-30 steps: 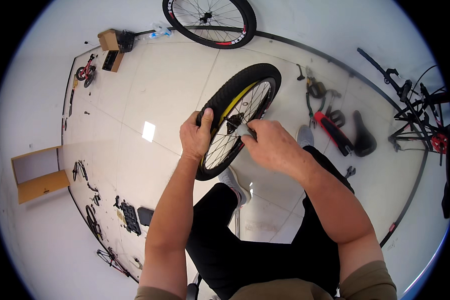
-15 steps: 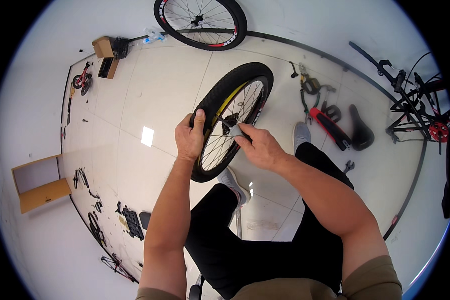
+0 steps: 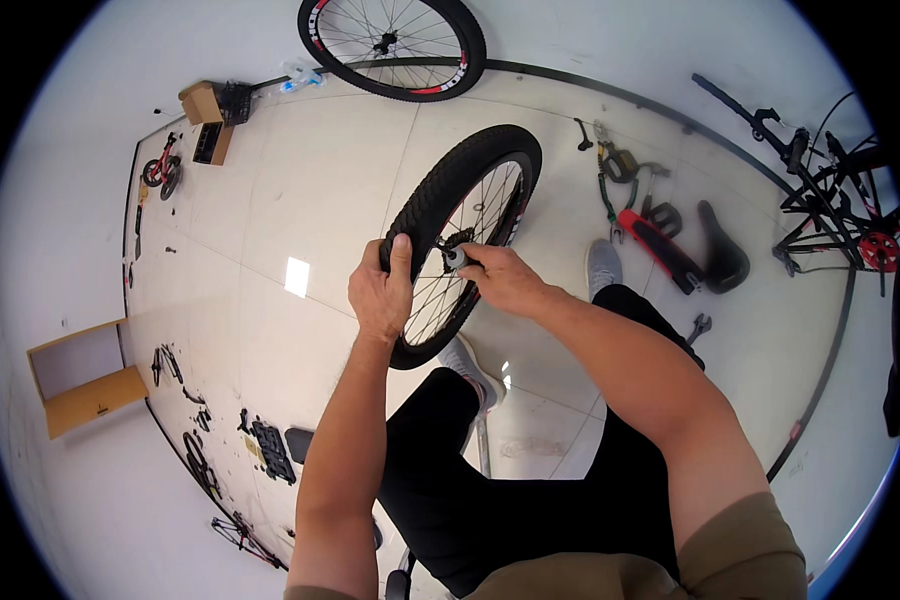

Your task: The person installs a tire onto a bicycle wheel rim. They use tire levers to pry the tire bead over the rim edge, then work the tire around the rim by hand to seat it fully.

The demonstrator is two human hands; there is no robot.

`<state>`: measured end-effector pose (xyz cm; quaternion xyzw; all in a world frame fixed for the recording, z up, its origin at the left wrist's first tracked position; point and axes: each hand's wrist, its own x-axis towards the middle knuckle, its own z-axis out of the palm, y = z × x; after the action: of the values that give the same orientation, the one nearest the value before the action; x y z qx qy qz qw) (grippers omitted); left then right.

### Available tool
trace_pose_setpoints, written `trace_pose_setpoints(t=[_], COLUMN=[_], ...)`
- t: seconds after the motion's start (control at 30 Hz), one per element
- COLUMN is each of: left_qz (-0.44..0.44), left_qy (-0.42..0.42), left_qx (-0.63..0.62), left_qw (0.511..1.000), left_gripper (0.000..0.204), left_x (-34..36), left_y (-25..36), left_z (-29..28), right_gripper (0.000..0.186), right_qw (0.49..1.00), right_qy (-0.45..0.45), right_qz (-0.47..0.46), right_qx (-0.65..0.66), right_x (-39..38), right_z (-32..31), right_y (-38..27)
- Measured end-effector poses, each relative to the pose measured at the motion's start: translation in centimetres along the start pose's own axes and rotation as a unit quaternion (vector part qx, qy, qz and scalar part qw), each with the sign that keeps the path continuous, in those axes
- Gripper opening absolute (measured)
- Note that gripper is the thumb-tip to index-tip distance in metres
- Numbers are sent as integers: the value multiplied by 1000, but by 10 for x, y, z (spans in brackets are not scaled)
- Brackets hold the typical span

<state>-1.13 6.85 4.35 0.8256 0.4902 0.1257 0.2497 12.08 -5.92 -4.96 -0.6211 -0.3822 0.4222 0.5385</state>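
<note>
A bicycle wheel (image 3: pixel 441 189) with a wide black knobbly tire stands tilted between my legs, its spokes and cassette facing right. My left hand (image 3: pixel 382 290) is closed round the left side of the tire, thumb pressed on the tread near the rim. In my right hand (image 3: pixel 503 277) is a screwdriver-like tool (image 3: pixel 456 259) with a grey-ended handle and a dark shaft. The fingers pinch its handle in front of the hub, and the shaft points toward the rim beside my left thumb. Whether its tip touches the tire or rim, I cannot tell.
Another wheel (image 3: pixel 390 85) leans against the far wall. On the floor to the right lie a red-and-black fender-like part (image 3: pixel 660 250), a black saddle (image 3: pixel 722 250), pedals (image 3: pixel 662 216) and a wrench (image 3: pixel 700 327). A black bike frame (image 3: pixel 835 195) stands at right. An open tool case (image 3: pixel 270 448) lies left.
The yellow strip along the rim no longer shows. My right hand has shifted slightly left with the tool, whose shaft now shows shorter. The left hand still holds the tire.
</note>
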Motion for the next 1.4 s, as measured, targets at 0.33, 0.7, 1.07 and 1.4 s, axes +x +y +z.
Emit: trace_pose_setpoints(t=[0.33,0.7,1.07,1.4], left_qz=[66,90,100,131], left_qy=[-1,38,43,42], left_qx=[60,155,132,162], left_qw=[996,983,985,977], left_gripper=[71,69,82,84], left_x=[-18,-20,-23,-25], left_y=[16,20,10,5], left_z=[7,13,11,14], right_gripper=[20,33,12,20], right_qw=[995,982,828,834], right_qy=[-16,-52,84,7], right_qz=[35,134,273,260], right_qx=[-92,-122,482,486], right_x=[4,3,8,9], right_z=[-4,-9,8,5], right_y=[-2,-31,-53,-61])
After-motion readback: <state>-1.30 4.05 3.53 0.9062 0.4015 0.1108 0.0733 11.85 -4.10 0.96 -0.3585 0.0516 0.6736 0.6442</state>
